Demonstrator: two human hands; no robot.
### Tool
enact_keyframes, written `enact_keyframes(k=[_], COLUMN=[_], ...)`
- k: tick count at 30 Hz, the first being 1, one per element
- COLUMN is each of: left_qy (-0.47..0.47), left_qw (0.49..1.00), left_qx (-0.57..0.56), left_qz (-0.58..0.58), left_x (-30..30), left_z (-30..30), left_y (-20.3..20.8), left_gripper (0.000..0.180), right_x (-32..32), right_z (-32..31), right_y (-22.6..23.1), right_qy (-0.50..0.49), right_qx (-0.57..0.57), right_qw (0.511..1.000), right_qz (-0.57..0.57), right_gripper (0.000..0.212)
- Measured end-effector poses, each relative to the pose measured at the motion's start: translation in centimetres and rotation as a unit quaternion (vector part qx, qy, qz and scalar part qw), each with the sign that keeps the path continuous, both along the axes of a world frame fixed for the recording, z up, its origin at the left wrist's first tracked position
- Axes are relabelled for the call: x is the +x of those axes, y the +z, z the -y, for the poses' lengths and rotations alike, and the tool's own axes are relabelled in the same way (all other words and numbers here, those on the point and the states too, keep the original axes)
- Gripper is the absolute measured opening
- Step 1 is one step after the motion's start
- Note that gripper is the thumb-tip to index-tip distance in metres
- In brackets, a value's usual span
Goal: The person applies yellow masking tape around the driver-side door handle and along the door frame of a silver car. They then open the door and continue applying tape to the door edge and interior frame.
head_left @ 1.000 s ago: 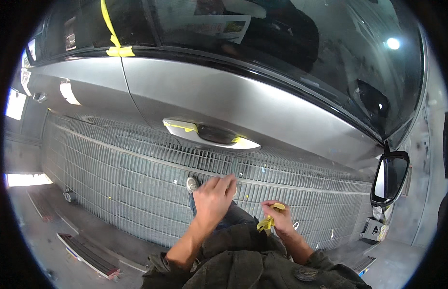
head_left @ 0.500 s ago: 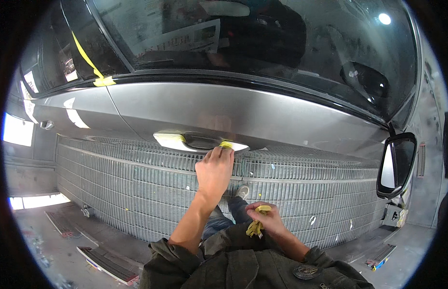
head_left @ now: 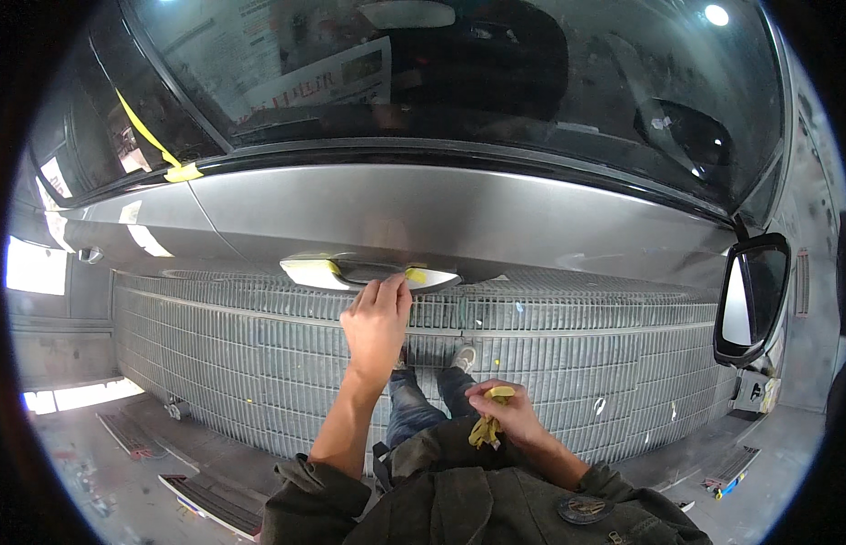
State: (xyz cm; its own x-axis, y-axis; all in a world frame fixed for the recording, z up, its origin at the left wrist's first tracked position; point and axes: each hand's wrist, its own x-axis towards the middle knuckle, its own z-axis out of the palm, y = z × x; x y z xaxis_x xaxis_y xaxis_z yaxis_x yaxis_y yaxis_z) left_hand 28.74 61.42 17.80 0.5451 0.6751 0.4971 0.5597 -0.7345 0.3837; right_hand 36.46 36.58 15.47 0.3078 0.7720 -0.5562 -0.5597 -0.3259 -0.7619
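A silver car door [head_left: 496, 207] stretches across in front of me, and its door handle [head_left: 312, 281] has yellow masking tape [head_left: 415, 274] at its right end. My left hand [head_left: 378, 329] reaches up to the handle with fingers bent together, the fingertips pinching at the left edge of that tape; the exact grip is partly hidden. Low before my body, my right hand [head_left: 511, 414] is closed around a crumpled wad of yellow masking tape [head_left: 486, 432]. Part of the wad hangs below the fingers, and a loop stands out above them. More yellow tape [head_left: 316, 267] covers the handle's left end.
A yellow tape strip [head_left: 149, 133] runs down the rear window frame at left. The side mirror [head_left: 752, 298] juts out at right. Metal floor grating [head_left: 568, 363] lies under my feet, with low dark ramp-like panels [head_left: 209, 505] beyond its near edge.
My left hand has shifted slightly left along the handle, showing more of the tape at its right end. The view has moved a little; my right hand still holds the wad.
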Motion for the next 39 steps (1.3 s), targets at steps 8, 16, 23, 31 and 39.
enact_keyframes(k=[8,16,23,31,39], left_qy=[-0.026,-0.042,-0.050,-0.038,-0.053], left_qw=[0.999,0.999,0.991,0.989,0.998], left_qx=[0.004,0.025,0.051,0.044,-0.018], left_qz=[-0.035,-0.012,-0.109,-0.137,-0.001], left_x=[1.3,0.4,1.1,0.9,0.8], left_z=[0.5,0.9,0.8,0.5,1.5], left_y=[0.1,-0.2,-0.2,-1.2,-0.3], left_gripper=[0.010,0.010,0.011,0.012,0.009], right_x=[-0.2,-0.8,-0.8,-1.0,-1.2], right_z=[-0.7,-0.6,-0.8,-0.5,-0.1], right_y=[0.6,0.6,0.7,0.8,0.1], right_qy=[0.015,0.002,0.016,0.031,0.045], right_qx=[-0.003,-0.015,-0.016,-0.039,-0.020], right_qw=[1.000,1.000,1.000,0.999,0.999], right_qz=[-0.001,0.004,-0.002,-0.006,0.003], right_gripper=[0.018,0.016,0.016,0.017,0.019])
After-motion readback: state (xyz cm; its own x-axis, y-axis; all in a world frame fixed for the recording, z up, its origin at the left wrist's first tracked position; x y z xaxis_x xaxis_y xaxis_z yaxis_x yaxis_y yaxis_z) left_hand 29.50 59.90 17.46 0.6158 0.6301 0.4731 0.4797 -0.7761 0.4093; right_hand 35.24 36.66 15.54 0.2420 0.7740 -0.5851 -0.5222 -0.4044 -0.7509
